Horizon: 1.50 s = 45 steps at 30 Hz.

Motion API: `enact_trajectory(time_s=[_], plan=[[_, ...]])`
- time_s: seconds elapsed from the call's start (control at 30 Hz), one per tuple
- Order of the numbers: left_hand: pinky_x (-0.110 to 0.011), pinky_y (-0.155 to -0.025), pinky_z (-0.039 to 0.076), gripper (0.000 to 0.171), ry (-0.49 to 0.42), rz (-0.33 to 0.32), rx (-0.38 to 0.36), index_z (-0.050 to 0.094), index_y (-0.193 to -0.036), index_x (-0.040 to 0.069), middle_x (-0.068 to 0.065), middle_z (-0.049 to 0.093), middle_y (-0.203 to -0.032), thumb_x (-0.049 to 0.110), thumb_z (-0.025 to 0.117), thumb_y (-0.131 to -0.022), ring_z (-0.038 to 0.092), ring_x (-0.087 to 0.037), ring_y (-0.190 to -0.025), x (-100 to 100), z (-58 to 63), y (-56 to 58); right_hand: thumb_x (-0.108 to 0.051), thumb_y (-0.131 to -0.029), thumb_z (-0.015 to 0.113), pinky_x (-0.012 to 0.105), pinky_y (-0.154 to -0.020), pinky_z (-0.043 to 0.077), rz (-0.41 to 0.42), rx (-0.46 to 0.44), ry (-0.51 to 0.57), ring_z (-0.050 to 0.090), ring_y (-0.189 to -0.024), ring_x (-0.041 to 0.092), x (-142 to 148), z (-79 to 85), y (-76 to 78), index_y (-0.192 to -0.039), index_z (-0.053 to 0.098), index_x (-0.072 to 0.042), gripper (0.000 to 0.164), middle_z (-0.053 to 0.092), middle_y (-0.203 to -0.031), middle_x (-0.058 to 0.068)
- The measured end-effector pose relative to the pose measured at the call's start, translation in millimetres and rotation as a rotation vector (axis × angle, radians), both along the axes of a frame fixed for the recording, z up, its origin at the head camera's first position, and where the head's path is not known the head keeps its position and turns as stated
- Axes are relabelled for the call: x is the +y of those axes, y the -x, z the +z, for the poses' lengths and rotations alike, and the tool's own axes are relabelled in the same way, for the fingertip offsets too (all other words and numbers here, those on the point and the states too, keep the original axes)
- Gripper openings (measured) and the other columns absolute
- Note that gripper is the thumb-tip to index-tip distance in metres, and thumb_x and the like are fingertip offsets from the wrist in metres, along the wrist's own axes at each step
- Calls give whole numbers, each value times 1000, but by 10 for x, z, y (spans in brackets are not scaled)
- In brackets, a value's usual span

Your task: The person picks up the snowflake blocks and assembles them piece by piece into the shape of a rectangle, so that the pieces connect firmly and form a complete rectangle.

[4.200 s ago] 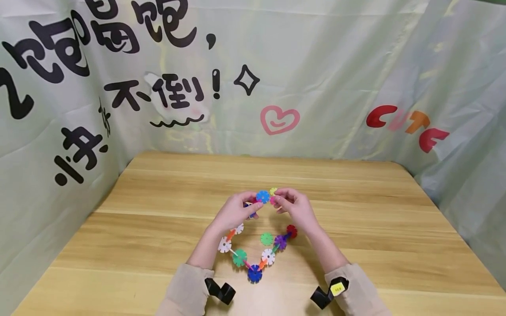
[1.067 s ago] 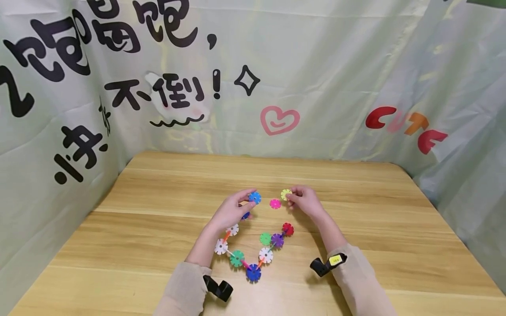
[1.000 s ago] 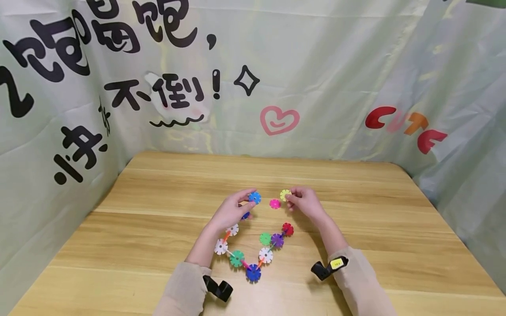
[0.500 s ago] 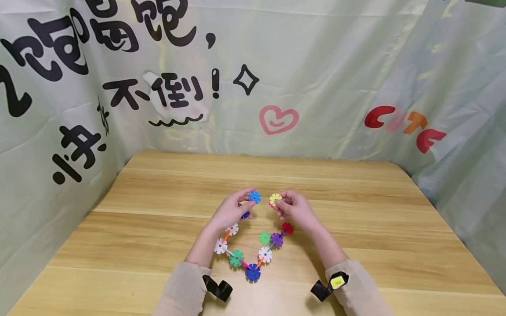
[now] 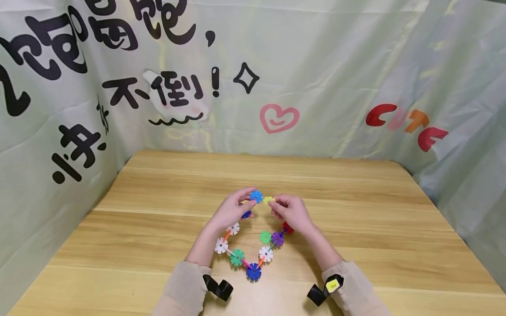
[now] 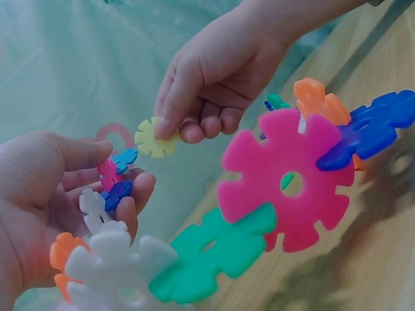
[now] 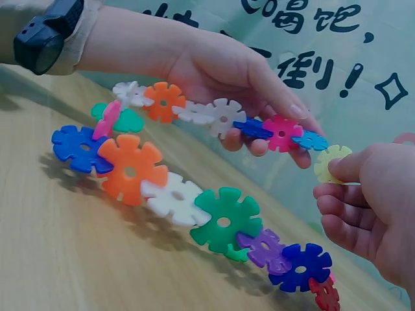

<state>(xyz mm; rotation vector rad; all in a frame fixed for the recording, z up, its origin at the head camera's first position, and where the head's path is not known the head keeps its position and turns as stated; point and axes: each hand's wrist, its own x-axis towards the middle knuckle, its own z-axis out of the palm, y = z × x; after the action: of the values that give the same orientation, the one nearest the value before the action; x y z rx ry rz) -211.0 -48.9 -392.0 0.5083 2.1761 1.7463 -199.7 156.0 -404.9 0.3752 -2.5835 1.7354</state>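
Observation:
Between thumb and fingers, my left hand (image 5: 233, 208) holds the light blue notched disc (image 5: 256, 196) at one end of a chain of snowflake building discs. A pink disc (image 7: 283, 133) and a dark blue disc (image 7: 251, 127) come just behind it in the chain. My right hand (image 5: 293, 213) pinches a yellow disc (image 5: 269, 200), its edge close to the light blue disc's edge. The wrist views show the yellow disc (image 6: 155, 137) by the light blue disc (image 6: 125, 159). The chain curves toward me through a dark blue disc (image 5: 254, 272), up to a red disc (image 5: 287, 227).
A separate light green disc (image 5: 265, 237) lies inside the chain's curve, beside the purple disc (image 5: 277, 239). The wooden table (image 5: 166, 180) ends at a printed cloth backdrop (image 5: 336, 79). Black wrist cameras (image 5: 218, 288) sit on both sleeves.
Over the last second my right hand has moved left, bringing the yellow disc near the light blue one and tilting it flatter. The pink disc between the hands no longer shows in the head view.

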Motion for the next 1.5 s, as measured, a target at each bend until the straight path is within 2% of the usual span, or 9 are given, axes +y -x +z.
enact_trajectory(time_s=[0.13, 0.33, 0.63, 0.83, 1.03, 1.2, 1.37, 1.5], plan=[[-43, -75, 53, 47, -9, -3, 5, 39, -140, 9, -20, 49, -126, 16, 53, -96, 64, -35, -84, -4, 2, 4, -11, -90, 61, 23, -46, 45, -1, 106, -75, 53, -53, 13, -34, -20, -7, -83, 68, 4, 19, 62, -65, 9], [-41, -73, 53, 47, -18, 5, 24, 39, -140, 7, -21, 52, -122, 15, 53, -96, 64, -35, -80, -11, -2, 8, -10, -89, 62, 22, -45, 45, -8, 236, -125, 57, -52, 15, -68, -51, -37, -89, 70, 4, 16, 63, -65, 1], [-36, -73, 54, 47, 20, 16, 26, 39, -140, 8, -21, 50, -126, 19, 52, -96, 66, -32, -79, -15, 8, 2, -4, -87, 63, 22, -45, 48, 13, 366, -129, 60, -52, 19, -84, -98, -47, -90, 70, 6, 12, 65, -65, 4], [-34, -73, 54, 48, 28, 19, 22, 38, -141, 8, -21, 50, -126, 20, 52, -96, 66, -32, -78, -12, 5, 15, -1, -84, 66, 17, -45, 46, 5, 542, -186, 58, -52, 6, -89, -128, -26, -86, 71, 5, 8, 66, -66, 4], [-34, -72, 54, 49, 30, 18, 22, 37, -141, 7, -21, 50, -125, 19, 52, -96, 66, -32, -78, -8, 1, 15, 1, -80, 69, 13, -48, 45, -4, 688, -260, 59, -54, 6, -103, -136, -16, -84, 72, 4, 6, 67, -69, 5], [-35, -73, 54, 48, 21, 18, 11, 37, -141, 7, -22, 49, -127, 19, 52, -96, 66, -32, -79, 0, -3, 8, 2, -77, 71, 17, -54, 50, -27, 754, -302, 63, -58, 11, -125, -137, -15, -82, 72, 3, 5, 69, -73, 8], [-35, -74, 53, 48, 46, 27, 44, 39, -141, 11, -20, 52, -126, 20, 52, -96, 66, -30, -77, 4, -5, -3, 3, -75, 73, 26, -60, 54, -39, 826, -355, 68, -69, 21, -136, -153, 1, -83, 72, 3, 7, 69, -77, 13], [-39, -72, 53, 48, 49, 15, 57, 38, -142, 10, -18, 56, -120, 19, 51, -96, 66, -30, -77, 23, 2, -2, 3, -75, 73, 29, -60, 55, -39, 866, -391, 68, -70, 24, -130, -149, 2, -83, 72, 4, 8, 69, -78, 14]])
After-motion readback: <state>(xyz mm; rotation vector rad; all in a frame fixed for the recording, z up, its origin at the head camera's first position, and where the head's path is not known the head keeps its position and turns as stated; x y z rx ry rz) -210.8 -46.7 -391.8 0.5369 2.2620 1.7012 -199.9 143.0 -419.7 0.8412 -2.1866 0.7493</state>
